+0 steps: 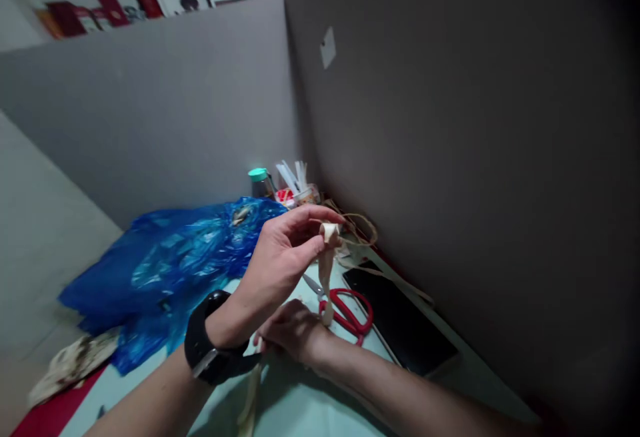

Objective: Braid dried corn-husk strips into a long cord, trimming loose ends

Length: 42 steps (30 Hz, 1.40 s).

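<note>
My left hand [287,244], with a black watch on the wrist, is raised over the table. Its thumb and fingers pinch a cream fabric strip [326,270], folded or looped at the top with a tail hanging down. Below and partly behind it, my right hand [295,330] is closed, its fingertips partly hidden by the left wrist. A cream length of strip [250,400] trails down from those fingers towards the table's front. Red-handled scissors [353,314] lie just beyond my right wrist, blades partly covered by the hanging strip.
A dark flat device [405,320] lies right of the scissors, beside the grey partition [475,157]. The crumpled blue plastic bag [175,257] covers the left. At the back stand a green-lidded bottle [260,182], a cup of white strips [303,190] and a twine loop [370,227].
</note>
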Available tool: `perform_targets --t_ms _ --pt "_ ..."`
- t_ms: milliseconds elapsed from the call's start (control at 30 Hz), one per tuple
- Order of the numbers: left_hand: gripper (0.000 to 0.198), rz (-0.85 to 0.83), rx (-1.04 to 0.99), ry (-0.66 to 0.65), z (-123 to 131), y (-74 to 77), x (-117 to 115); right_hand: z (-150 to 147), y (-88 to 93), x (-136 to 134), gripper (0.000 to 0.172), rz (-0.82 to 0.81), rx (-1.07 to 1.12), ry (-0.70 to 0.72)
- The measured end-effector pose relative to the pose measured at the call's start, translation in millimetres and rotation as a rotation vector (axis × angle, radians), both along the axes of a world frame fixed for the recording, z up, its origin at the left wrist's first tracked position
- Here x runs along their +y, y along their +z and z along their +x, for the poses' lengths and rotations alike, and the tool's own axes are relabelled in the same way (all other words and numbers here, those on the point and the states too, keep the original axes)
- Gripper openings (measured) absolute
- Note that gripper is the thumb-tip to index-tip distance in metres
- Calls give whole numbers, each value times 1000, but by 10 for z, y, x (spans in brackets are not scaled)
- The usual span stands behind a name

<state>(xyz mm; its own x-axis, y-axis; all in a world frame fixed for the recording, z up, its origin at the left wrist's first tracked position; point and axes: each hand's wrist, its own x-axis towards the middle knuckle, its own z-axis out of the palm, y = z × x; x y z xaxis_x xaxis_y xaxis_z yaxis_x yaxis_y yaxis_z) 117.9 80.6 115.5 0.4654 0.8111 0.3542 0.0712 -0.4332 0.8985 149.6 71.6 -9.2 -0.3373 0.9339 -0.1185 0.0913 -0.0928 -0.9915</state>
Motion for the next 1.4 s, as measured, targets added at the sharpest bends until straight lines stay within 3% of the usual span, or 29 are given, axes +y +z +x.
perform_targets --t_ms 200,367,533,767,967,1200,1400 --pt "13 -143 -176 96 -390 -3 -19 23 -169 15 25 34 32 92" --pt "15 -119 -130 200 -680 -98 -98 82 -78 -28 31 18 72 149" --pt "19 6 -31 211 -969 -181 -297 71 -3 -44 37 -78 163 184" --pt "19 -186 -44 235 -1188 -308 -490 83 -43 -17 37 -101 66 180" --pt "23 -64 102 206 -1354 -409 -705 107 3 -56 36 -75 79 201" --pt "24 41 322 336 -1388 -568 -857 122 -21 -48 37 -79 86 212" --pt "27 256 488 187 -1316 -715 -964 118 -49 -39 31 -87 87 190"
